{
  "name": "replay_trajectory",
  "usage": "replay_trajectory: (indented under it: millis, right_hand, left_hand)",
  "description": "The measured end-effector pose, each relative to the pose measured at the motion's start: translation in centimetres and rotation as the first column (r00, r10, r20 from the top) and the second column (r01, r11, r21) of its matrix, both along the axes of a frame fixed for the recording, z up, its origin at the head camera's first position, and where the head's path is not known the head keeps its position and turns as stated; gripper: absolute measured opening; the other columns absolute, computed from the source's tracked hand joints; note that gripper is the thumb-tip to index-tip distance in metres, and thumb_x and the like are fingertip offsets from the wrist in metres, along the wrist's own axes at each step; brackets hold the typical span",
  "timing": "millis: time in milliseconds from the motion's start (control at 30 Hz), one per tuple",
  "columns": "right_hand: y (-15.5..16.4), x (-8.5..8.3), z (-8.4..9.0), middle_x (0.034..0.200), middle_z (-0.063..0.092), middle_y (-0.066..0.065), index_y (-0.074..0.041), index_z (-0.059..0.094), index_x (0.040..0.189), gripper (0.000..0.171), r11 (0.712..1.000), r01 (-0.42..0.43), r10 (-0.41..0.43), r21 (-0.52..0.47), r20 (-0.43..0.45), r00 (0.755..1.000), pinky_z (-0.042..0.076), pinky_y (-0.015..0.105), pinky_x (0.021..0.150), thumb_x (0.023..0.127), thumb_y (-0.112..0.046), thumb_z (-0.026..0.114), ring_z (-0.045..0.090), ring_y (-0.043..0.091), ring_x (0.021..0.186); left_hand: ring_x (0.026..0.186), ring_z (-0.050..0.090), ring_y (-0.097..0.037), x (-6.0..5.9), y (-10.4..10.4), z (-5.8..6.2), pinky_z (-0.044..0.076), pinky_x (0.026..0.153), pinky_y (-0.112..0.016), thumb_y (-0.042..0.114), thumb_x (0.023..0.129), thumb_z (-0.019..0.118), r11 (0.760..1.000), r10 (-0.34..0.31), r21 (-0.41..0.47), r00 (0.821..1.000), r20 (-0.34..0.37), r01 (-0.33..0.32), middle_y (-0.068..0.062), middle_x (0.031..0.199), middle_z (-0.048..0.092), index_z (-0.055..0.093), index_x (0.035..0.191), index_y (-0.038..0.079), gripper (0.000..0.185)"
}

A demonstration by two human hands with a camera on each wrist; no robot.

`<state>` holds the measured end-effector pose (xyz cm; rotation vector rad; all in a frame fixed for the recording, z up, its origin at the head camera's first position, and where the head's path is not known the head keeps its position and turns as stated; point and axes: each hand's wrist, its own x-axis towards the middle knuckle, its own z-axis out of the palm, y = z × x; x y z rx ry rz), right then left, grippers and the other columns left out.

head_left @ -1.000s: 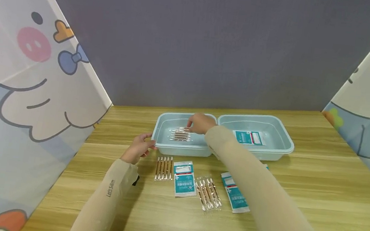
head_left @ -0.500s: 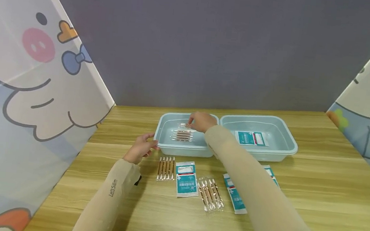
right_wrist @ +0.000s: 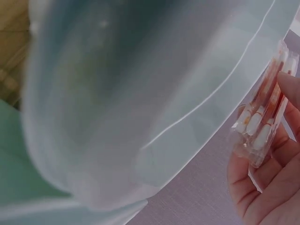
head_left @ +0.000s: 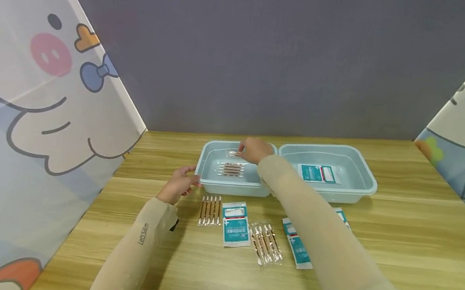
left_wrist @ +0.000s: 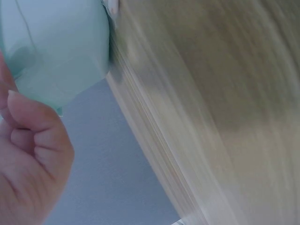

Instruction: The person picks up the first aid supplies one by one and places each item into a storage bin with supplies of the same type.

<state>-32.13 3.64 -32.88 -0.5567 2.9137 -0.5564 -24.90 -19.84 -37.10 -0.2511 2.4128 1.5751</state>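
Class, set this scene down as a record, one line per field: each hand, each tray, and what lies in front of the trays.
Left hand: grips the edge of the left tray
Right hand: pinches a swab pack
Left tray contents: another swab pack
Right tray contents: a teal-and-white packet
In front: two more swab packs, with a similar teal packet between them
Partly hidden: more teal packaging, behind the right sleeve

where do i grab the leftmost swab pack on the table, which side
Probably pinch the leftmost swab pack by its near end, coming from the person's side: it lies flat, the left tray stands past its far end and a teal packet lies close on its right.
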Motion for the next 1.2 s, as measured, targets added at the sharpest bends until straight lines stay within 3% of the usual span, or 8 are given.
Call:
replay_trajectory:
  millis: [267,600,867,1200]
  right_hand:
    - [0.0,0.2,0.0,0.134,0.056,0.007,-0.015,0.066,0.121,0.034,1.000,0.027,-0.027,-0.004,0.041,0.999,0.050,0.043,0.080,0.089,-0.008,0.060,0.056,0.027,0.114]
    - [0.8,0.9,0.5,0.133,0.057,0.007,-0.016,0.067,0.119,0.035,1.000,0.000,0.000,-0.003,0.026,1.000,0.050,0.042,0.079,0.085,-0.008,0.060,0.056,0.027,0.114]
    - [1.3,2.4,1.2,0.106,0.067,0.004,-0.014,0.068,0.115,0.026,0.994,-0.067,0.071,-0.084,0.048,0.996,0.049,0.038,0.078,0.090,-0.015,0.064,0.061,0.019,0.094]
    - [2.0,5.1,2.0,0.094,0.067,0.003,-0.011,0.068,0.112,0.021,0.977,-0.186,0.185,-0.107,-0.018,0.983,0.049,0.035,0.073,0.092,-0.016,0.064,0.061,0.017,0.082]
  left_hand:
    - [0.049,0.042,-0.009,-0.1,0.1,0.0,0.033,0.049,-0.023,0.011,0.099,0.051,1.000,0.002,0.012,1.000,-0.003,-0.002,-0.010,0.082,0.067,0.035,0.145,0.000,0.050]
    - [0.048,0.042,-0.009,-0.1,0.0,0.0,0.032,0.048,-0.023,0.011,0.099,0.051,1.000,-0.011,0.008,1.000,-0.012,0.011,-0.009,0.081,0.067,0.034,0.145,-0.001,0.051]
    - [0.048,0.042,-0.009,-0.1,-0.3,0.1,0.032,0.049,-0.023,0.011,0.099,0.050,1.000,-0.005,0.019,1.000,0.001,0.005,-0.005,0.078,0.066,0.033,0.146,0.000,0.051]
    - [0.049,0.043,-0.008,0.0,-0.4,0.0,0.034,0.050,-0.023,0.010,0.099,0.050,0.999,-0.022,0.029,1.000,-0.002,0.022,-0.005,0.080,0.066,0.033,0.146,-0.002,0.051]
